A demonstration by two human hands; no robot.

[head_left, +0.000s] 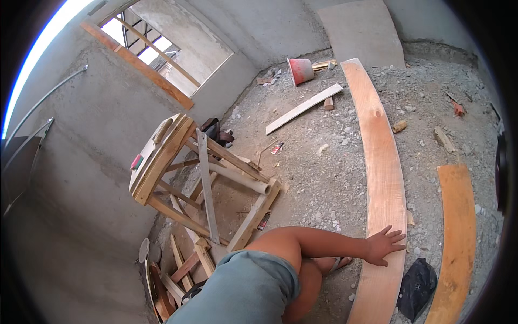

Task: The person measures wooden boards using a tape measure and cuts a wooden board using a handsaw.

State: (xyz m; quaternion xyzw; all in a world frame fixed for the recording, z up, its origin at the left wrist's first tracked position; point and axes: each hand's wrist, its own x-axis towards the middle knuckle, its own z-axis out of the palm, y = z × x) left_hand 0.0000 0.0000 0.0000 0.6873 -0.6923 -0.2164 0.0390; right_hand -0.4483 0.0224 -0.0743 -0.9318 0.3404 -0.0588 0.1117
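My left hand [382, 247] lies palm down with spread fingers on a long pale wooden plank [377, 173], which runs along the ground on the right from the near edge toward the far wall. My left forearm reaches across from my bent leg in grey-blue shorts, with a sandalled foot partly showing below it. A crumpled black plastic bag [416, 289] lies right of the plank near my hand, beside a shorter, darker yellow board [453, 227]. My right hand is not in view.
A rough wooden sawhorse bench [162, 162] stands left, with scrap timber [181, 264] below. A red-and-white bucket [301, 72] lies tipped behind a white batten [302, 108]. A grey sheet [361, 32] leans on the back wall, near an opening [178, 48]. Rubble covers the floor.
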